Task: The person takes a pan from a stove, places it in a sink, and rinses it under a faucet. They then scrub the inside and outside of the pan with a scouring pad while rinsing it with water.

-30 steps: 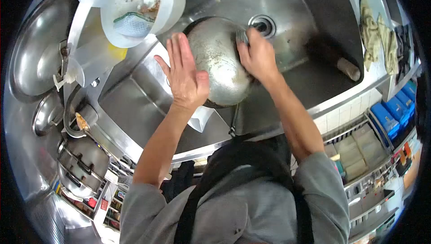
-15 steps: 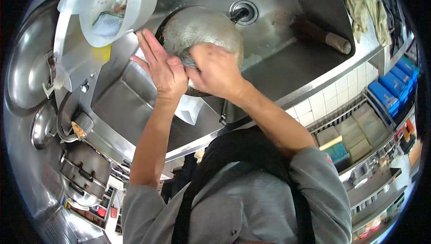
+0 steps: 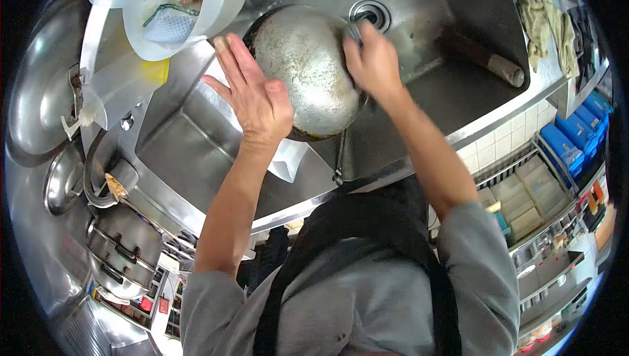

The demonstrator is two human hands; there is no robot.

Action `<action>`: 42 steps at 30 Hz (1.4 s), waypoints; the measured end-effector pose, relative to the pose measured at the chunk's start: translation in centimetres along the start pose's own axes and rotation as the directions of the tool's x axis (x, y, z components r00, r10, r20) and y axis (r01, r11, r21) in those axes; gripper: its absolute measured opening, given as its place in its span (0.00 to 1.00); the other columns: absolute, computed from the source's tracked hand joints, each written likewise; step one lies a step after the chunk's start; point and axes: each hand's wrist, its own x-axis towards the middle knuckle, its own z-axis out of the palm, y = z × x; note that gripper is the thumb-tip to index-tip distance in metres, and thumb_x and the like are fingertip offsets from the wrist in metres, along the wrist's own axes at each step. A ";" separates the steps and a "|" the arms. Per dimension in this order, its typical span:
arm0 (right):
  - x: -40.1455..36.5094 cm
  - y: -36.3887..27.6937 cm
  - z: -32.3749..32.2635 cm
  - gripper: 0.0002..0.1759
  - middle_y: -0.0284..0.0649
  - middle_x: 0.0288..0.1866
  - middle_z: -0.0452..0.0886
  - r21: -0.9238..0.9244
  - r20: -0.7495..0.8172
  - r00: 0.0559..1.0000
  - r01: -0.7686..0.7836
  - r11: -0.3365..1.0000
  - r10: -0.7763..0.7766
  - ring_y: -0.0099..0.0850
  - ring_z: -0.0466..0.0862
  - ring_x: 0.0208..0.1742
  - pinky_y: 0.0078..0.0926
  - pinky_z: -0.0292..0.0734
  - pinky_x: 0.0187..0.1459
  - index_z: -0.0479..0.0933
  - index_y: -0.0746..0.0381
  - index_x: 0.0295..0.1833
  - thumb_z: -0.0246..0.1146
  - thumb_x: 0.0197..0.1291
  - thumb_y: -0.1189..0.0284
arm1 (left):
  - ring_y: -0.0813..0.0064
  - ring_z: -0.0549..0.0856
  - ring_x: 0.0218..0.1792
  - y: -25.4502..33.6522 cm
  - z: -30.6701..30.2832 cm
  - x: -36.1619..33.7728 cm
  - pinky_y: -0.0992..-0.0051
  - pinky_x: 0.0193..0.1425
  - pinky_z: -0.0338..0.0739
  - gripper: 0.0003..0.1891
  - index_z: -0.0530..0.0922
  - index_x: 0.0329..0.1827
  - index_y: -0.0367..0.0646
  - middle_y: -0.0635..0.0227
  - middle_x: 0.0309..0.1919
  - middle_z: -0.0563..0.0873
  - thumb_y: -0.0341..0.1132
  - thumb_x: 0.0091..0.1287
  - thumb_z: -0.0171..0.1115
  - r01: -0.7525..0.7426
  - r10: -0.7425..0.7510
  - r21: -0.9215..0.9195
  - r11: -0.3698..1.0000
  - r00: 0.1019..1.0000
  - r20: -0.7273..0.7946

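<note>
A wok (image 3: 304, 71) lies bottom-up across the divider between two sink basins, its metal wet and streaked, its rim dark. Against its left edge rests my left hand (image 3: 255, 97), fingers stretched out and thumb apart. My right hand (image 3: 375, 61) is closed on a grey scouring pad (image 3: 354, 32) at the wok's right side, near the drain. Most of the pad is hidden by the fingers. Below the wok, a white piece (image 3: 288, 159) sticks out over the left basin.
A white plastic container (image 3: 226, 2) with suds and a blue-white sponge (image 3: 171, 25) stands upper left. The drain (image 3: 370, 14) lies behind the wok. A brown cylindrical brush-like thing (image 3: 504, 70) rests in the right basin. Cloths (image 3: 534, 15) hang at right; a lidded pot (image 3: 124, 248) stands lower left.
My right hand has swept with the scouring pad from the wok's left-middle to its right side, uncovering the metal. My left hand stays at the left edge. The view has shifted slightly.
</note>
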 end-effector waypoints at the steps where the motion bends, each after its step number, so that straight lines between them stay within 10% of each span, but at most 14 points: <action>1: 3.3 -0.1 0.7 0.15 0.58 0.40 0.85 -0.105 0.039 0.999 0.008 0.994 -0.004 0.60 0.85 0.42 0.56 0.80 0.44 0.73 0.66 0.41 0.63 0.66 0.64 | 0.38 0.44 0.85 0.2 0.0 0.0 0.31 0.78 0.21 0.49 0.44 0.85 0.28 0.32 0.83 0.47 0.68 0.78 0.22 -0.003 0.003 0.003 1.000 1.000 0.008; 9: -6.2 -1.3 -1.0 0.12 0.60 0.38 0.82 0.214 -0.071 0.997 0.043 0.976 -0.029 0.61 0.84 0.41 0.55 0.79 0.44 0.75 0.66 0.45 0.63 0.62 0.68 | 0.41 0.43 0.86 0.0 0.2 -0.1 0.32 0.79 0.22 0.50 0.43 0.86 0.28 0.35 0.84 0.47 0.68 0.78 0.18 0.008 -0.008 0.020 1.000 1.000 -0.005; 15: 6.4 -1.0 1.0 0.15 0.59 0.35 0.84 -0.065 0.088 0.993 0.087 0.994 -0.081 0.63 0.85 0.39 0.57 0.81 0.44 0.76 0.66 0.39 0.63 0.63 0.62 | 0.38 0.43 0.86 0.0 -0.4 -0.3 0.32 0.79 0.22 0.49 0.44 0.85 0.27 0.32 0.84 0.47 0.66 0.79 0.21 0.011 -0.010 0.041 0.999 1.000 -0.011; 21: -4.8 -0.1 -1.2 0.14 0.61 0.40 0.83 0.158 0.017 1.000 0.017 0.987 -0.020 0.62 0.84 0.42 0.57 0.79 0.44 0.75 0.66 0.43 0.62 0.62 0.65 | 0.43 0.42 0.87 -0.1 -0.1 -0.1 0.35 0.81 0.21 0.47 0.42 0.86 0.28 0.37 0.85 0.46 0.64 0.80 0.17 -0.014 0.014 0.049 0.999 1.000 -0.011; 27: 7.5 -1.9 0.6 0.16 0.59 0.38 0.84 -0.117 0.197 0.979 0.082 0.990 -0.058 0.61 0.85 0.42 0.55 0.81 0.44 0.77 0.66 0.43 0.63 0.64 0.61 | 0.39 0.41 0.86 -0.4 -0.2 -0.2 0.36 0.80 0.17 0.50 0.44 0.84 0.24 0.28 0.83 0.46 0.66 0.78 0.26 -0.012 0.011 -0.040 0.999 1.000 -0.022; 33: -3.1 -5.8 -1.6 0.15 0.56 0.42 0.84 0.053 0.142 0.972 0.180 0.982 -0.186 0.58 0.85 0.45 0.54 0.82 0.47 0.77 0.64 0.45 0.64 0.61 0.62 | 0.38 0.41 0.86 -0.2 -0.4 -0.3 0.33 0.79 0.18 0.53 0.43 0.84 0.23 0.28 0.82 0.48 0.70 0.77 0.24 -0.002 0.000 -0.062 0.998 0.999 -0.033; 42: 5.0 -9.4 1.1 0.15 0.58 0.39 0.84 -0.075 0.163 0.921 0.368 0.927 -0.353 0.61 0.84 0.42 0.57 0.80 0.43 0.75 0.64 0.44 0.65 0.61 0.63 | 0.33 0.43 0.85 -0.5 -0.4 -0.4 0.26 0.75 0.20 0.58 0.41 0.86 0.30 0.25 0.81 0.44 0.78 0.72 0.26 0.003 -0.005 -0.076 0.997 1.000 -0.027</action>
